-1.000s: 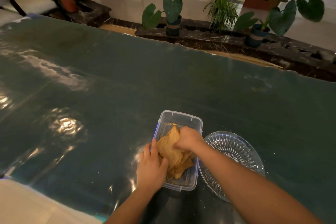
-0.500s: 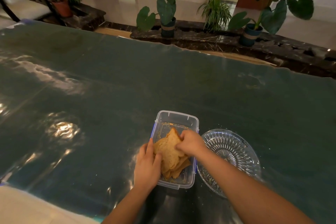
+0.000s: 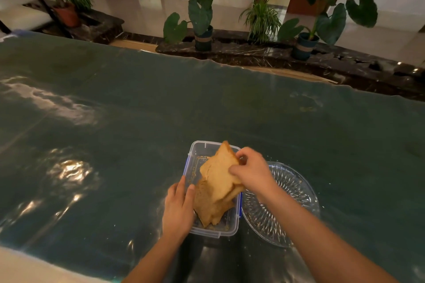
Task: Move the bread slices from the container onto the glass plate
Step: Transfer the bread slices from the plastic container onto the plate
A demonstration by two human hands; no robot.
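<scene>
Clear plastic container [image 3: 212, 231] w/ blue side clips sits on the dark green table cover [image 3: 138, 110], so everything below is relative to that box. The right hand [image 3: 251, 171] is over the box's right half, pinching the top bread slice [image 3: 218, 173] between thumb and fingers at the slice's right edge. That slice is tilted up, its far corner poking above the far rim of the box, its lower end resting on the other bread slices [image 3: 210, 208], which lie stacked at an angle in the near half of the box. Can't tell exactly how many are in the stack, looks like 2 or more.

Left hand [image 3: 178, 208] is on the box's left wall near the front corner, fingers curled over the rim and touching the edge of the stack, so it's gripping the box, not the bread.

Crumbs are scattered on the box floor, mostly in the far left part, which has no bread on it.

Glass plate [image 3: 296, 193] w/ a cut ribbed pattern sits just beside the box on its right, rim almost touching the box wall; no bread on it. Right forearm crosses over the plate's near side.

Potted plants [image 3: 201, 7] stand on a dark ledge well beyond the box.
</scene>
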